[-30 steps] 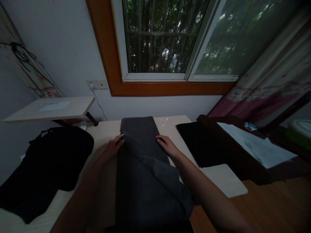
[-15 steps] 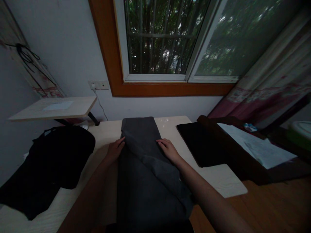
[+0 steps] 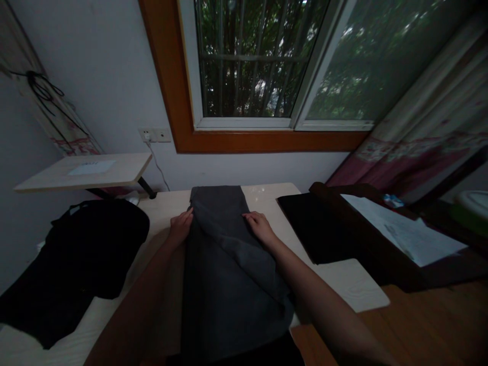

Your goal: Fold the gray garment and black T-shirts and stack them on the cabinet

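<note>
A dark grey garment (image 3: pixel 229 264), folded lengthwise into a long panel, lies on the pale tabletop (image 3: pixel 272 190). It looks like a pair of trousers, though its exact kind is unclear. Its near end reaches the front edge by my body, and a slanting crease crosses its middle. At the left edge of the cloth, my left hand (image 3: pixel 181 226) has its fingers closed on the fabric. My right hand (image 3: pixel 260 225) pinches the opposite edge at about the same height. The cloth between both hands is fairly flat.
Black clothing (image 3: pixel 95 244) is heaped on the left, beside a small raised shelf (image 3: pixel 95 175) with a paper on it. To the right lie a flat black item (image 3: pixel 316 223) and a white sheet (image 3: pixel 400 229) on dark furniture. A window (image 3: pixel 259 61) is ahead.
Both hands have shifted slightly away from me along the garment's edges. The near right part of the cloth has drawn inward and its near end has moved up a little.
</note>
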### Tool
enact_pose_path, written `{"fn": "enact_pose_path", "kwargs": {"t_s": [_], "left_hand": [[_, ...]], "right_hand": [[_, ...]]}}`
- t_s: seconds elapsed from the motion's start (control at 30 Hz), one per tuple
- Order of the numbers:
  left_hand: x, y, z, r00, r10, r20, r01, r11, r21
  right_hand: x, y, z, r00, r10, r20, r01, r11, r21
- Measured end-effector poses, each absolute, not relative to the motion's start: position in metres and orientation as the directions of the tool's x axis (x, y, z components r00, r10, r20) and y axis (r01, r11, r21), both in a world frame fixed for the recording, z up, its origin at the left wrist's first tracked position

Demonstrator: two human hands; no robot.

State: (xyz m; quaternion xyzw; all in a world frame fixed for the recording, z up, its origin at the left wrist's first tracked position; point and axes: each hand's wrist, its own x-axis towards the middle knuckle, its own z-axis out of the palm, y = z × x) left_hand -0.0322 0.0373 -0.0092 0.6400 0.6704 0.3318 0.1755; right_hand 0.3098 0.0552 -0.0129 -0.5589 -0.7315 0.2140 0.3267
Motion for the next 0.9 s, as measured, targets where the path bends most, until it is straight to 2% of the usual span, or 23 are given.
{"fn": "enact_pose_path", "kwargs": {"t_s": [0.4, 0.53, 0.67, 0.8, 0.9], "left_hand": [[-0.039, 0.081, -0.006, -0.206, 0.96, 0.189, 0.734, 0.024, 0.679], [-0.038, 0.056, -0.005, -0.169, 0.969, 0.179, 0.713, -0.005, 0.701], [-0.034, 0.017, -0.001, -0.146, 0.985, 0.097, 0.698, 0.033, 0.715], [-0.032, -0.017, 0.005, -0.122, 0.992, 0.031, 0.724, 0.067, 0.687], [-0.032, -0.038, 0.011, -0.093, 0.995, -0.028, 0.693, 0.085, 0.716]], "right_hand": [[0.293, 0.089, -0.009, -0.133, 0.97, 0.203, 0.715, 0.236, -0.658], [0.3, 0.081, -0.006, -0.223, 0.949, 0.225, 0.69, 0.316, -0.651], [0.31, 0.062, -0.006, -0.291, 0.924, 0.248, 0.621, 0.38, -0.686], [0.32, 0.041, -0.007, -0.302, 0.931, 0.207, 0.564, 0.349, -0.748], [0.325, 0.026, -0.005, -0.3, 0.941, 0.159, 0.555, 0.308, -0.773]]}}
